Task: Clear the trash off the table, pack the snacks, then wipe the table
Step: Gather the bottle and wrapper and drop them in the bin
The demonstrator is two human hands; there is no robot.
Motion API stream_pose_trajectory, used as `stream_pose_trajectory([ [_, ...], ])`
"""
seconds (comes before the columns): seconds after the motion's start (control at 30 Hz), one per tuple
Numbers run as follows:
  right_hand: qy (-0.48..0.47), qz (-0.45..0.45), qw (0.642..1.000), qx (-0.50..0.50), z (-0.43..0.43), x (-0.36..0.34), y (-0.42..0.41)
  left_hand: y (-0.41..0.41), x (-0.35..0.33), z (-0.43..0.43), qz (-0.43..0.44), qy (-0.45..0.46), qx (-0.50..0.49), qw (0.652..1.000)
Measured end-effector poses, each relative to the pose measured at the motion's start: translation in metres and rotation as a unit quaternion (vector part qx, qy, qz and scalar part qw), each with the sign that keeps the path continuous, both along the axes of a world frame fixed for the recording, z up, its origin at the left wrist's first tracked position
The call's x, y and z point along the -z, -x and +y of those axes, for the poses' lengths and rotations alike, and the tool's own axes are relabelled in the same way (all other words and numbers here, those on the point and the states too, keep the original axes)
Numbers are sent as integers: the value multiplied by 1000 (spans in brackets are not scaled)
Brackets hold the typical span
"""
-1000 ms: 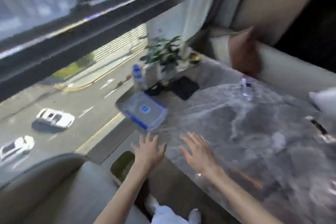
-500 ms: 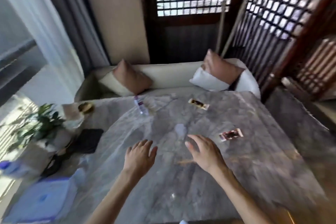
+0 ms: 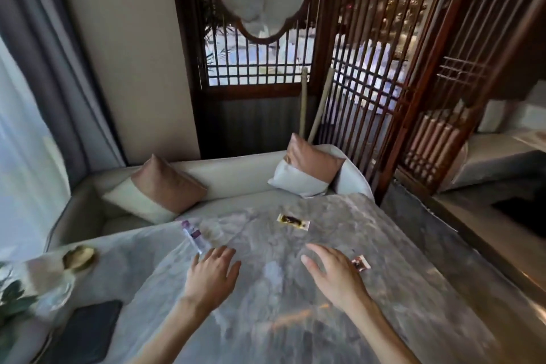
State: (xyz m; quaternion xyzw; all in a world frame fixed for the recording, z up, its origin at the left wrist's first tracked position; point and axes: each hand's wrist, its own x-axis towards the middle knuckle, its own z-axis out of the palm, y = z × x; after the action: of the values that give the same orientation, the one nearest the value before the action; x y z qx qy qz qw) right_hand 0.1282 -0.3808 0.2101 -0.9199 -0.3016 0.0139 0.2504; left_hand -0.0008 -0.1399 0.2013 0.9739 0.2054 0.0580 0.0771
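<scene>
Gaze swung from window to table (image 3: 413, 289). Left hand (image 3: 211, 275), right hand (image 3: 334, 275) reach farther, fingers spread, empty; wrapper (image 3: 361, 262) just beside right hand. Pickup likely next.

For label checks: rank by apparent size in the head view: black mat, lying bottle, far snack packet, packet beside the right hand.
Black mat, nearest the camera
Bottle
Far snack packet
Packet beside the right hand, partly hidden, so unsure

Clear bottle (image 3: 193, 236), purple label, lying on its side, far-left on the marble table (image 3: 407, 248) | dark snack packet (image 3: 293, 221), flat, table's far middle | small reddish packet (image 3: 361, 262), flat, table's right
</scene>
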Motion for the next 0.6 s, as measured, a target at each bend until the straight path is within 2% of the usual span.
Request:
stream_pose_trajectory([
  [0.17,1,-5,1000,-3,68,-15,15,21,-15,72,-68,-29,12,997],
  [0.43,6,3,1000,-5,164,-21,28,37,-12,182,-69,-8,-28,997],
  [0.6,29,17,999,-14,214,-11,18,29,7,226,-26,14,-37,999],
])
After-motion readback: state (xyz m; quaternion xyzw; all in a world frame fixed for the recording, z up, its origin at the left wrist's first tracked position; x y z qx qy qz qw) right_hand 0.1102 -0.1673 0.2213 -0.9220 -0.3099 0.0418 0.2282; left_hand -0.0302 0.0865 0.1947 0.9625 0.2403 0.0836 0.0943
